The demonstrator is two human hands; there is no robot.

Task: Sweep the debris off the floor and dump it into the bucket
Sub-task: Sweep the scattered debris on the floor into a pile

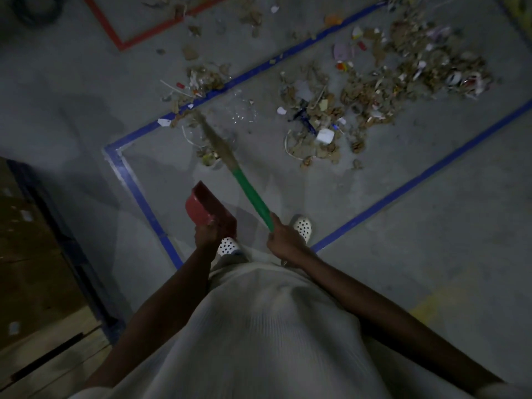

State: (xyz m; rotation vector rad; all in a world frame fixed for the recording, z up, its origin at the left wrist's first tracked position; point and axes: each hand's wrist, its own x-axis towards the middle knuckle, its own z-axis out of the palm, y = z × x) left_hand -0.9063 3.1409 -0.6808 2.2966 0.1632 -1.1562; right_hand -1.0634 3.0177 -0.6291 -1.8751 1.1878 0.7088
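My right hand point(283, 240) grips the green handle of a broom point(250, 194). Its straw bristles point(210, 136) reach forward and left to a small clump of debris by the blue tape corner. In my left hand point(205, 236) I hold a red dustpan point(207, 210) by its handle, raised above the floor near my feet. Debris point(374, 90) of brown scraps, paper and plastic bits lies scattered across the grey floor ahead, thickest at the upper right. No bucket shows in view.
Blue tape lines point(138, 191) mark a rectangle on the floor around my feet; a red tape outline point(121, 44) lies farther off to the left. A wooden pallet with a dark blue frame point(57, 243) stands at my left. A dark coiled object sits at the top left.
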